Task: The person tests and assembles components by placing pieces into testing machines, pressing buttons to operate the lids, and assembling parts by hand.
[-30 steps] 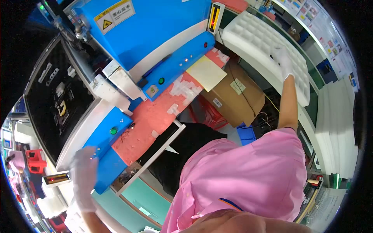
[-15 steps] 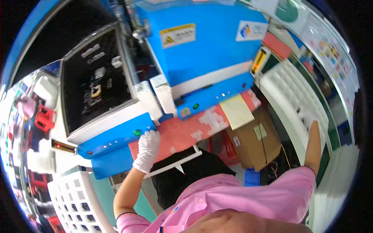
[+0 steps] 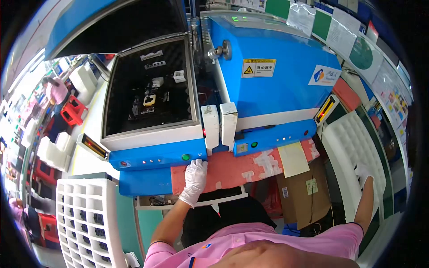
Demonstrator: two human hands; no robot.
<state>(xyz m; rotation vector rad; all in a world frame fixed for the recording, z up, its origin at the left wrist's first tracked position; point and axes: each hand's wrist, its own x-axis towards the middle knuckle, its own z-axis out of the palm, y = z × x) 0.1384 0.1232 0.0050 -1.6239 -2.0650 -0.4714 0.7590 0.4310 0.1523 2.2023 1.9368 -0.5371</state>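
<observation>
My left hand (image 3: 195, 177), in a white glove, is at the front of the left blue press, below its green button (image 3: 185, 157). Its fingers are curled and pressed together, and what they hold, if anything, is hidden. The hand rests over the red pad (image 3: 223, 172). Out to the far right, my gloved right hand (image 3: 365, 170) reaches into a white foam tray (image 3: 344, 138). A small black part (image 3: 358, 177) shows at its closed fingers. Inside the raised-lid press lies a black bed (image 3: 129, 98) with white pieces and a yellowish frame (image 3: 149, 100).
A second blue press cover (image 3: 277, 53) is down beside the first. Another foam tray (image 3: 94, 190) with black parts stands at left. A cardboard box (image 3: 304, 196) sits under the bench by a yellow paper (image 3: 293, 158). Red stools (image 3: 73, 110) and people are beyond.
The view has swung, so the presses now sit lower and farther right. My left hand stays by the panel edge, and my right hand remains at the foam tray.
</observation>
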